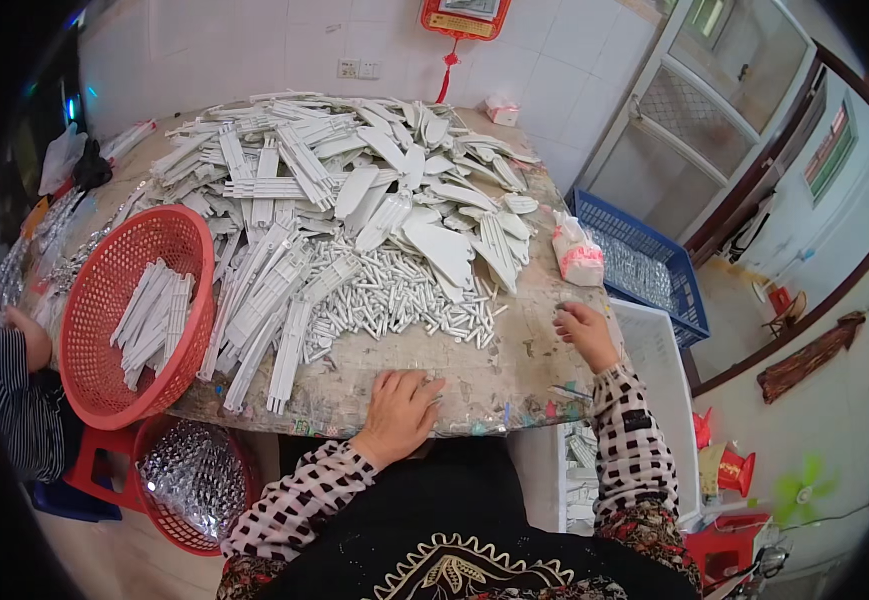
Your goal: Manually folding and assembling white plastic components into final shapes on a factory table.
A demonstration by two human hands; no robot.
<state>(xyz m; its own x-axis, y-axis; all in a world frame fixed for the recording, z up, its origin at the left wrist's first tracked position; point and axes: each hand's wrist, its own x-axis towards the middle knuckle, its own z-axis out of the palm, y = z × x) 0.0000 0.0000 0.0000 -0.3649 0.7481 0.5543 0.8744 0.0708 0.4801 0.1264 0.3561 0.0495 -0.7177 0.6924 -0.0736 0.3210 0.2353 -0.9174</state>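
My left hand (400,415) lies palm down at the near edge of the table, its fingers laid out on the tabletop. To the right, my right hand (587,334) is over the table with its fingers curled in; whatever they hold, if anything, is too small to make out. Ahead of my hands is a heap of small white rod-shaped pieces (385,295). Behind them rises a big pile of white flat plastic parts, with long strips (255,285) on the left and broad blade-like panels (440,250) on the right.
A red perforated basket (73,330) with white strips leans at the table's left. Below it stands a red basket of shiny silver pieces (195,480). A tissue pack (579,255), blue crate (693,300) and white bin (660,345) are at the right. Another person's striped sleeve (15,380) shows at far left.
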